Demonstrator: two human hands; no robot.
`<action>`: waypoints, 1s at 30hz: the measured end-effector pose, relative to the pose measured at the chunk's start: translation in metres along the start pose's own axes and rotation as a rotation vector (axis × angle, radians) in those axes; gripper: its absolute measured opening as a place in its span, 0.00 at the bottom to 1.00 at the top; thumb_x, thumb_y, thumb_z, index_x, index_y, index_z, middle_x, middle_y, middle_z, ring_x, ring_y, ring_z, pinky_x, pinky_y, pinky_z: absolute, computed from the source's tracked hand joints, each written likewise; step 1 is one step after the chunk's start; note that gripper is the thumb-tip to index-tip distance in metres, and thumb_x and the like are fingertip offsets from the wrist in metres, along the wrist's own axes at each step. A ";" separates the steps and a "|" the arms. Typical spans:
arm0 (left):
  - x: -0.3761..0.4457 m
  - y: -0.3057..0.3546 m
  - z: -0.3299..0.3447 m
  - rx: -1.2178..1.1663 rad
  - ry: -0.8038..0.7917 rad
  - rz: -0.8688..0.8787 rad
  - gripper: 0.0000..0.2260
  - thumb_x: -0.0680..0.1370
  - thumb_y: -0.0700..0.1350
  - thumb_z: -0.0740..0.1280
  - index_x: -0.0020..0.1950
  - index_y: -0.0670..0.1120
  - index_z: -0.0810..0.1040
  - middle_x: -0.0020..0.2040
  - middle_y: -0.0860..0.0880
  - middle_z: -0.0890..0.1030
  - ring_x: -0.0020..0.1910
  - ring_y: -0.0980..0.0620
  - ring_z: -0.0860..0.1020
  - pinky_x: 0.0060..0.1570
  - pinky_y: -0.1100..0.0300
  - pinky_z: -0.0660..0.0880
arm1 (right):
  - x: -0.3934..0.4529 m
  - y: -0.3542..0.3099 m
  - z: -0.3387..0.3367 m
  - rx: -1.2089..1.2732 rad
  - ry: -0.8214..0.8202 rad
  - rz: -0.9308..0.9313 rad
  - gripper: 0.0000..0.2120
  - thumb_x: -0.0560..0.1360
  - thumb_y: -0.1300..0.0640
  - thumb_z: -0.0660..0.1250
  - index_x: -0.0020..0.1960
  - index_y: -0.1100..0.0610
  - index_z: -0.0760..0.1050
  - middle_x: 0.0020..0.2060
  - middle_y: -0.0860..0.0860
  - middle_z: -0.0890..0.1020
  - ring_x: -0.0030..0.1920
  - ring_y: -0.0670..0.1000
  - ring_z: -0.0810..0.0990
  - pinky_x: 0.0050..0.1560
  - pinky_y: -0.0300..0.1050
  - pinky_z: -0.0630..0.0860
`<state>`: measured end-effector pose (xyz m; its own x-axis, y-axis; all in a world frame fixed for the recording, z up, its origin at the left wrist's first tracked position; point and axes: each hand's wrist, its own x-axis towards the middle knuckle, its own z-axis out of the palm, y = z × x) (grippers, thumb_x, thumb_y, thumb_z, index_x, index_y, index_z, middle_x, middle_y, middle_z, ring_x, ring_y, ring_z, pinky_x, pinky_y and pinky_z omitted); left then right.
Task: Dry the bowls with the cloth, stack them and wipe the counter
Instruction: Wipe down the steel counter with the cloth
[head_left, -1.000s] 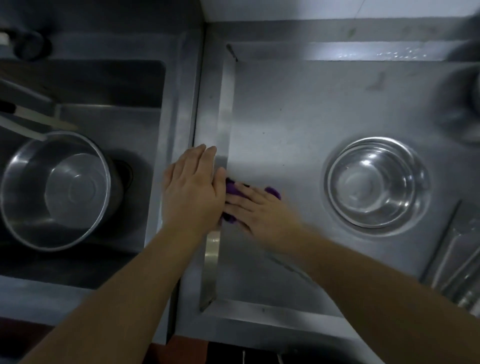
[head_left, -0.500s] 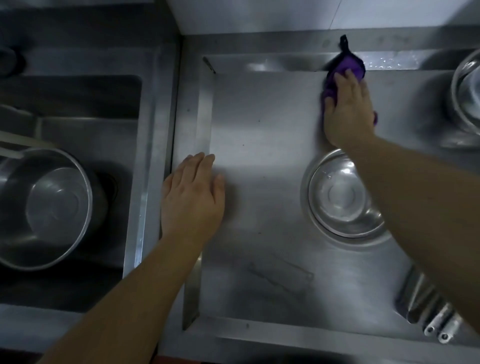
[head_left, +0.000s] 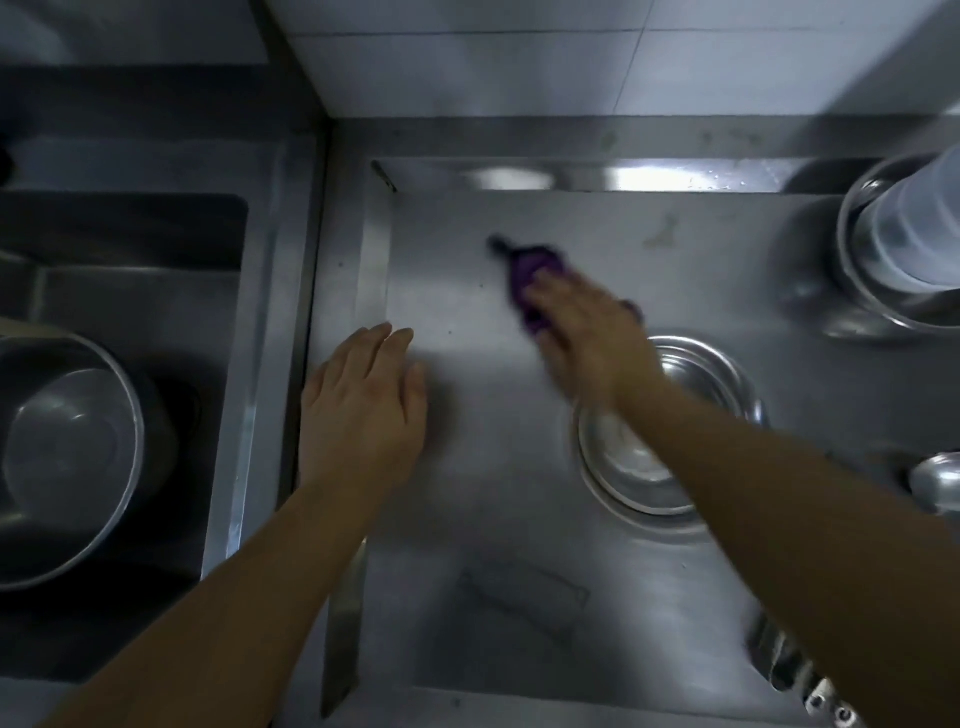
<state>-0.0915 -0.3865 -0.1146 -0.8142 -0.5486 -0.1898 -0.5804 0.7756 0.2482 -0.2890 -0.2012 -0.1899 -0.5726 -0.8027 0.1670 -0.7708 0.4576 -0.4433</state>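
Observation:
A purple cloth (head_left: 524, 270) lies on the steel counter (head_left: 467, 519), pressed down under the straight fingers of my right hand (head_left: 587, 332), which is blurred by motion. My left hand (head_left: 363, 405) rests flat, palm down, on the counter's left raised edge. Stacked steel bowls (head_left: 696, 467) stand upright right of centre, partly hidden under my right forearm.
A sink (head_left: 156, 291) on the left holds a large steel pot (head_left: 67, 457). At the back right a steel bowl (head_left: 872, 291) holds a pale plastic container (head_left: 919, 228). A ladle (head_left: 935, 483) and utensil handles (head_left: 810, 691) lie at the right edge. Tiled wall behind.
My right hand has swept the cloth from the counter's back edge toward the left and nearer to me. My left hand has stayed in place.

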 end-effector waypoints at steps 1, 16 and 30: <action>0.002 0.002 0.001 -0.004 -0.001 0.008 0.24 0.85 0.56 0.52 0.78 0.50 0.70 0.78 0.47 0.72 0.78 0.46 0.68 0.76 0.42 0.64 | 0.006 0.023 -0.011 -0.033 0.061 0.115 0.21 0.81 0.58 0.69 0.73 0.61 0.76 0.72 0.60 0.77 0.73 0.64 0.75 0.74 0.58 0.70; 0.014 -0.019 0.001 -0.103 0.059 -0.027 0.24 0.86 0.57 0.49 0.76 0.48 0.73 0.74 0.48 0.76 0.74 0.47 0.73 0.73 0.44 0.70 | 0.088 0.034 0.005 -0.055 0.229 0.938 0.28 0.85 0.49 0.54 0.83 0.52 0.60 0.84 0.50 0.60 0.83 0.58 0.57 0.81 0.51 0.54; 0.008 -0.037 -0.029 -0.090 0.115 -0.114 0.18 0.88 0.51 0.55 0.75 0.49 0.73 0.73 0.48 0.76 0.73 0.46 0.72 0.71 0.46 0.67 | 0.067 -0.123 0.095 0.035 -0.227 0.076 0.26 0.85 0.48 0.56 0.81 0.53 0.65 0.80 0.52 0.69 0.81 0.58 0.63 0.81 0.58 0.60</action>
<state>-0.0771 -0.4285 -0.0977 -0.7358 -0.6677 -0.1131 -0.6637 0.6779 0.3161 -0.2058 -0.3479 -0.2076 -0.5481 -0.8335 -0.0691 -0.7154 0.5100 -0.4776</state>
